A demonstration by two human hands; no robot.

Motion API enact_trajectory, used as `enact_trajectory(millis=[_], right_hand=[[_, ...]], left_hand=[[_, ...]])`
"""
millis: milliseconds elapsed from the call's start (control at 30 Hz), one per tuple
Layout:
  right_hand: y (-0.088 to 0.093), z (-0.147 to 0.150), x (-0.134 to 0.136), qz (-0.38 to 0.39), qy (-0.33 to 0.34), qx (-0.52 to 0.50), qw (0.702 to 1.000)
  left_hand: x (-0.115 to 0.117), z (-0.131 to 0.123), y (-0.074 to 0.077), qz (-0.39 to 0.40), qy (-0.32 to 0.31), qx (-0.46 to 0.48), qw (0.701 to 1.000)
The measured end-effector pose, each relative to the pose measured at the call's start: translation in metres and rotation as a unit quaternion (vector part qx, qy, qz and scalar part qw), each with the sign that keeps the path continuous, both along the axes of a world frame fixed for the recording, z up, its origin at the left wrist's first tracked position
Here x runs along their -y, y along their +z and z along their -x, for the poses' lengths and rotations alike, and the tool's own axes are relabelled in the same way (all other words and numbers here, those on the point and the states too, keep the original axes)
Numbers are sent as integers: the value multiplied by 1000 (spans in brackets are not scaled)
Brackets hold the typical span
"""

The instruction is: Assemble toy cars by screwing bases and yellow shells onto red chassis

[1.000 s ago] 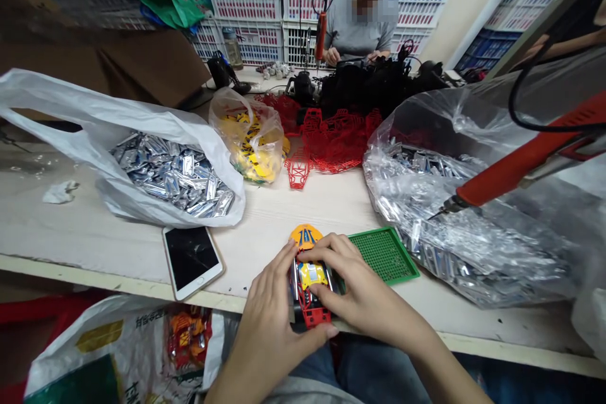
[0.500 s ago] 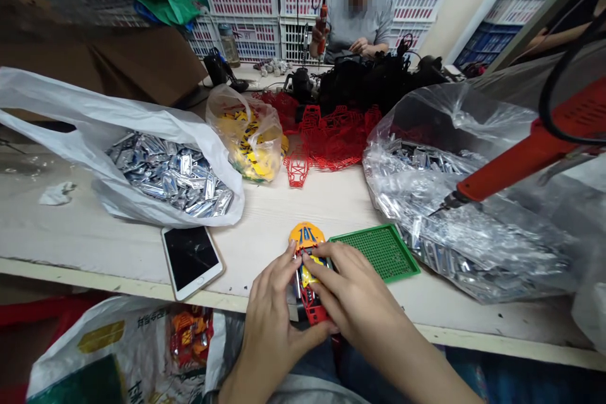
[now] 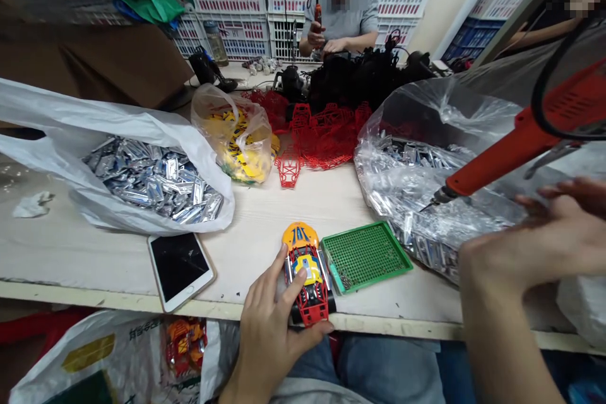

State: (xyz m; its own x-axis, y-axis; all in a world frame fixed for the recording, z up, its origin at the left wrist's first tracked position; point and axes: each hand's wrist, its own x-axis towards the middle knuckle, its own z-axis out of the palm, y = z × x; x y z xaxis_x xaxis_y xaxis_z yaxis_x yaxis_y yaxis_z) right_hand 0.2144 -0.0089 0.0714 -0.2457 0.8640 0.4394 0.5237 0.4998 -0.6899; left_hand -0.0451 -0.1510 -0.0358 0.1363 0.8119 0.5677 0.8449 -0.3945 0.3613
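My left hand (image 3: pixel 272 322) grips a toy car (image 3: pixel 307 268) by its left side and rear end, at the table's front edge. The car has an orange hood with blue marks, a yellow middle panel and a red frame at the back. My right hand (image 3: pixel 553 230) is off the car, raised at the right below a red electric screwdriver (image 3: pixel 502 161). Its fingers stretch out, slightly blurred, with nothing seen in them. Right of the car lies a green tray (image 3: pixel 369 255) with small screws at its left end.
A white bag (image 3: pixel 142 218) and a clear bag (image 3: pixel 426 227) hold silvery parts. A phone (image 3: pixel 182 268) lies at left. Behind are a bag of yellow parts (image 3: pixel 241 151) and red frames (image 3: pixel 326 139). Across the table a co-worker (image 3: pixel 348 19) holds another screwdriver. Below hangs a bag with toy cars (image 3: pixel 184 344).
My right hand has let go of the toy car and moved right and up toward the red screwdriver. My left hand stays on the car. The whole view has shifted slightly.
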Motion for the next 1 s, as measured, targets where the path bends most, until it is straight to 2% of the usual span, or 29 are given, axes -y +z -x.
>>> enact_trajectory(millis=[133,200,333,433,533,600,700,767,1000], right_hand=[[12,-25,-21,-10,-68,-107,992],[13,-31,-23,-21,-78,-138,987],[13,-32,-16,-35,-60,-270,960],[9,-20,-6,-45,-58,-293,953],[3,2,-4,10,-84,-295,952],[-3,18,-8,33,-79,-345,935],[-12,38,-14,20,-73,-431,899],[-17,46,-17,17,-78,-457,886],[-27,57,-14,40,-61,-456,887]], left_hand=[[0,4,-2,20,-10,-3,1000],[1,6,-2,25,-15,-7,1000],[0,5,0,34,-17,-6,999],[-3,1,0,43,0,31,999],[-5,-2,1,56,4,56,997],[-7,-3,2,63,2,57,996],[-10,-3,3,70,0,55,996],[-11,-3,3,73,-1,55,996],[-16,-3,5,84,5,56,995]])
